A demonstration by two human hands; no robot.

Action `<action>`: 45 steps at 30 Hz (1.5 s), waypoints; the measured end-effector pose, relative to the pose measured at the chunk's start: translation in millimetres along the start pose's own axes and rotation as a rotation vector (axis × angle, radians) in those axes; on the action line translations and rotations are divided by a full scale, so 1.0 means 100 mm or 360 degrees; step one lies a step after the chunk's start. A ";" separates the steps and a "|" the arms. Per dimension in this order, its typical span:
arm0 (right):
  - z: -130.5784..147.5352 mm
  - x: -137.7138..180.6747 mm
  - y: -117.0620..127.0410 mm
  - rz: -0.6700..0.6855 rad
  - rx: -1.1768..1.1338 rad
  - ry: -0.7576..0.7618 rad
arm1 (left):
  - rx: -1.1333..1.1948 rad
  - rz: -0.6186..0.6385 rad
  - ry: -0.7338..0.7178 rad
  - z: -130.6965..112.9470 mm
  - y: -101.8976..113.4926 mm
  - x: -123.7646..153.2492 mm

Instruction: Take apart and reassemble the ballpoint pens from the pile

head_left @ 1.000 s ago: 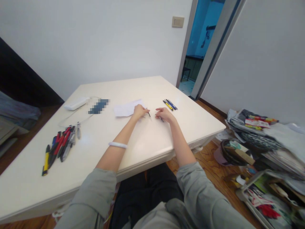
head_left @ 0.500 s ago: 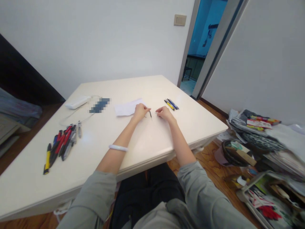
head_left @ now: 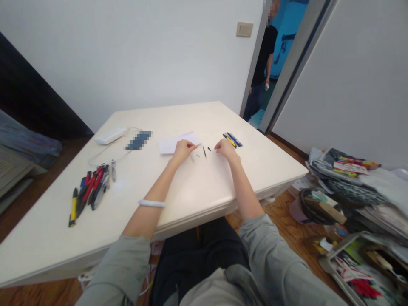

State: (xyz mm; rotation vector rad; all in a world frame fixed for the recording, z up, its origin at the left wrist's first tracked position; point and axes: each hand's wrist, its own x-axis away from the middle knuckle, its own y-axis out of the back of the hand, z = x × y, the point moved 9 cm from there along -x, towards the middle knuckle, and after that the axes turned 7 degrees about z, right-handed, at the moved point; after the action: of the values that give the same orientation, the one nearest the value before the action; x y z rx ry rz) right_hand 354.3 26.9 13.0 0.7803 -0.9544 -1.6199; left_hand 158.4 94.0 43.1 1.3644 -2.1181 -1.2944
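My left hand (head_left: 185, 149) is closed in a pinch over the near right part of a white sheet of paper (head_left: 168, 145). Something thin and pale seems to stick out from its fingertips, too small to name. Across from it, my right hand (head_left: 225, 148) has thumb and fingers drawn together; whatever they hold is hidden. On the table between both hands lie a thin dark pen part (head_left: 204, 151), a short black piece (head_left: 209, 149) and a tiny spring-like piece (head_left: 198, 155). Just beyond my right hand are several blue and yellow pens (head_left: 234, 139).
Several red, grey and yellow pens (head_left: 92, 187) lie at the left of the white table (head_left: 191, 191). Behind them are a white power strip (head_left: 111, 136) with a cable and a blurred-out dark phone-like object (head_left: 139, 140). A person (head_left: 265, 59) stands in the doorway; a bin (head_left: 302, 209) is at right.
My hands have moved slightly apart. The short black piece now shows on the table beside the thin dark part. A person has appeared in the doorway, and the view has shifted a little.
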 end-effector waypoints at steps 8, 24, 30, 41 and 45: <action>-0.10 0.00 0.05 0.0046 -0.0163 -0.0037 | 0.0099 0.0020 0.0069 0.11 0.04 0.04; -0.24 -0.14 0.01 -0.0170 -0.0344 -0.0073 | -0.0217 -0.0049 -0.0112 0.09 0.03 0.07; -0.32 -0.09 0.10 -0.0251 -0.0586 -0.0073 | -0.0483 0.0205 0.0131 0.37 -0.06 0.11; -0.36 -0.07 0.06 -0.0189 -0.0555 -0.0085 | -0.0431 0.0273 0.0206 0.57 -0.05 0.08; -0.15 -0.13 0.12 -0.0299 -0.0374 0.0060 | -0.0352 0.0188 0.0191 0.55 -0.03 0.08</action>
State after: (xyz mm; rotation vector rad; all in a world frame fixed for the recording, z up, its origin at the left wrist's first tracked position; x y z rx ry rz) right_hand 375.4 34.9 17.1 0.7515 -0.6637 -1.8345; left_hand 120.2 115.6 9.0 1.1773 -1.8831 -1.3193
